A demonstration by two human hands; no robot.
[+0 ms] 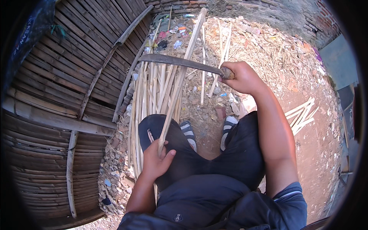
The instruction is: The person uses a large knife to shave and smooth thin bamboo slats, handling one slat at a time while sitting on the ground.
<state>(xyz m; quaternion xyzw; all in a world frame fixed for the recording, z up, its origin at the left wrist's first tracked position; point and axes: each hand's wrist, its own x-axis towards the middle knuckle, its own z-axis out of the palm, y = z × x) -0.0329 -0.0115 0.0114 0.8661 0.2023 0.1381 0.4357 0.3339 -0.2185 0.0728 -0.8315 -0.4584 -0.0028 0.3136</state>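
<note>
My right hand [242,78] is closed round the wooden handle of a machete [168,60], whose long dark blade curves at the tip and points left. Its blade crosses a long pale strip of wood or bamboo [177,90]; whether it cuts into the strip I cannot tell. Low on my left thigh, my left hand [158,161] grips the near end of that strip. From there the strip slants up and away toward the wall. A bundle of similar strips [138,99] lies on the ground beside my left leg, partly hidden by it.
A bamboo slat wall [57,84] stands at the left, a brick and plaster wall [260,15] at the far side. Shavings, rubble and litter [264,50] cover the ground. More loose strips [301,115] lie right of my right arm. My feet wear striped footwear [188,134].
</note>
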